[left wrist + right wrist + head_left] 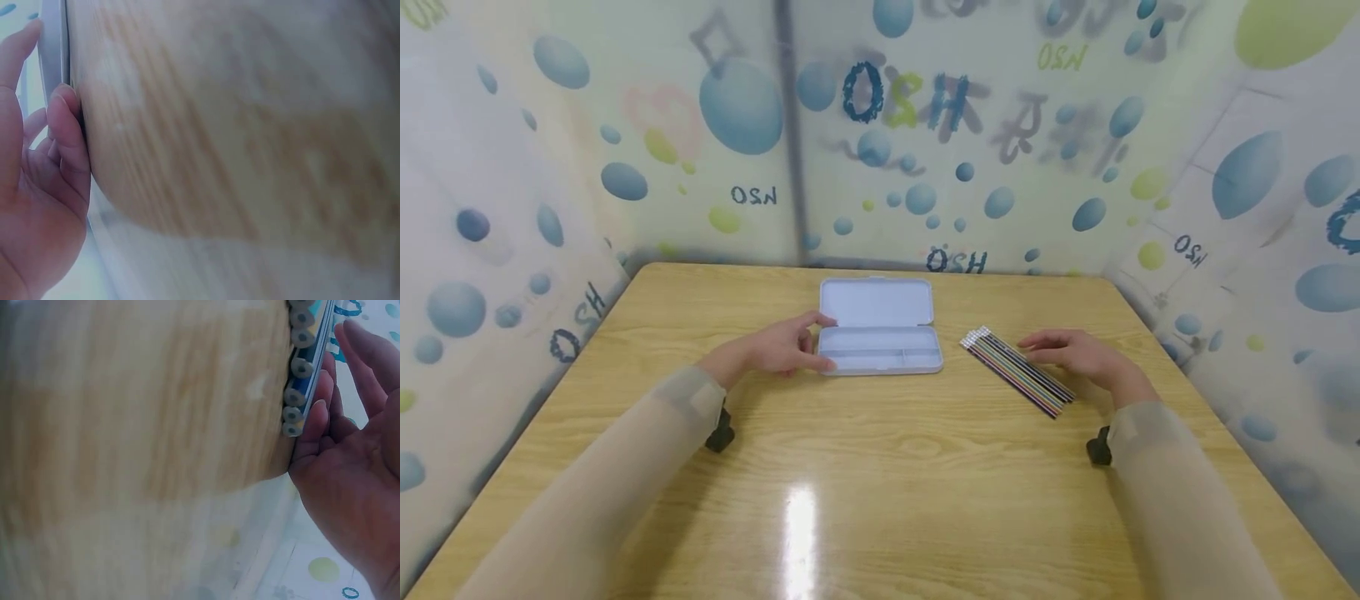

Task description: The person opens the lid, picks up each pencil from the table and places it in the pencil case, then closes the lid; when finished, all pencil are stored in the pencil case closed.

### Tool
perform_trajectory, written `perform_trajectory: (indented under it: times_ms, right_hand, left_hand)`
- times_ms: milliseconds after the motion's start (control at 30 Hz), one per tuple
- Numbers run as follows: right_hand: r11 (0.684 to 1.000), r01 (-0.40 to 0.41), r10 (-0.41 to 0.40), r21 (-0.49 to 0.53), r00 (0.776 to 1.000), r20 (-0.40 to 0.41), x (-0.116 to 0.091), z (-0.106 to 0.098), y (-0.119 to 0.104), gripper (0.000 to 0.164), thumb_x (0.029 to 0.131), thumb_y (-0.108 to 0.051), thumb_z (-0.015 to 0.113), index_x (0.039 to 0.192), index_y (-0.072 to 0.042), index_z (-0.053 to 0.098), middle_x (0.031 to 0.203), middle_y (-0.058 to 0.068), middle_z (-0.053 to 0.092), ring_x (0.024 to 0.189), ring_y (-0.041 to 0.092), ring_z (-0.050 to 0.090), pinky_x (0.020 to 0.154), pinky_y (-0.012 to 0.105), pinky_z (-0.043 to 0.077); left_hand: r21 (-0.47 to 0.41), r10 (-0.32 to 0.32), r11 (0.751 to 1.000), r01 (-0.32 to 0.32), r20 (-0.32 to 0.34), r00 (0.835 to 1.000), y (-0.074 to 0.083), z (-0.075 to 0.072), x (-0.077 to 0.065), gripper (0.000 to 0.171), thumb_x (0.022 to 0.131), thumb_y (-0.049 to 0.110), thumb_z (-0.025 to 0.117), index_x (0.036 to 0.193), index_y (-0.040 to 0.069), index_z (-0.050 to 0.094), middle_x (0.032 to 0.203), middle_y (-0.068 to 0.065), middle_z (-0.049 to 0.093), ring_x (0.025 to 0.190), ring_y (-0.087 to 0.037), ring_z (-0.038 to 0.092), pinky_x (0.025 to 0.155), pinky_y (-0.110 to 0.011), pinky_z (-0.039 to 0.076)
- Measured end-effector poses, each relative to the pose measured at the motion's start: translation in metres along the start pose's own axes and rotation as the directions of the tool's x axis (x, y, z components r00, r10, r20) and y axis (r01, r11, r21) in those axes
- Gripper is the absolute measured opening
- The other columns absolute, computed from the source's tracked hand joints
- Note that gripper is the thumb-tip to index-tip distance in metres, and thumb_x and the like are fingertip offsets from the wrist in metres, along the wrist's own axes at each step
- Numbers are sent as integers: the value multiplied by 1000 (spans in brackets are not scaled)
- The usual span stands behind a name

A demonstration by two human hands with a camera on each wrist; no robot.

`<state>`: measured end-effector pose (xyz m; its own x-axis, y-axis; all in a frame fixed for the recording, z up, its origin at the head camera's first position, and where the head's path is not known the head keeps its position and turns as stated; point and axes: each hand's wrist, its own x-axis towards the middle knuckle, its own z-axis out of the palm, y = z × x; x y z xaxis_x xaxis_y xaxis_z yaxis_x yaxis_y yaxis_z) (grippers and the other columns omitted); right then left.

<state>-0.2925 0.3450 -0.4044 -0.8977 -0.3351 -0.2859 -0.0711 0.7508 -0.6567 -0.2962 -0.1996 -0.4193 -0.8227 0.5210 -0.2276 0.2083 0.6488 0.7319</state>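
A pale lavender pencil case (880, 360) lies on the table with its lid (876, 302) raised toward the back, showing a long compartment and two smaller ones. My left hand (778, 343) grips the case's left end, thumb at the front corner and index finger near the hinge. In the left wrist view, the case's side (52, 53) runs past my fingertips. To the right, a flat row of several pencils (1018, 371) lies slantwise, white ends toward the case. My right hand (1078, 354) is beside the row, fingers loosely bent at its right edge; pencil ends (302, 367) show next to them.
The wood-grain table (880, 467) carries a bright light reflection near its front. Patterned walls (880, 167) with blue and green drops stand behind and on both sides. Dark wrist cameras (721, 433) sit under both sleeves.
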Motion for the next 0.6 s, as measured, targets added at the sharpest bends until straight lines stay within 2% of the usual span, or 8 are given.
perform_trajectory:
  times_ms: [600]
  right_hand:
    - [999,-2,2,-33,1000,5,4,-1,4,52,110,-44,68,154,-15,64,158,18,61,148,42,53,121,64,45]
  left_hand:
    - [-9,11,1000,-11,-8,1000,-3,1,2,93,96,42,87,169,17,36,91,-9,63,61,-18,55,60,-32,52]
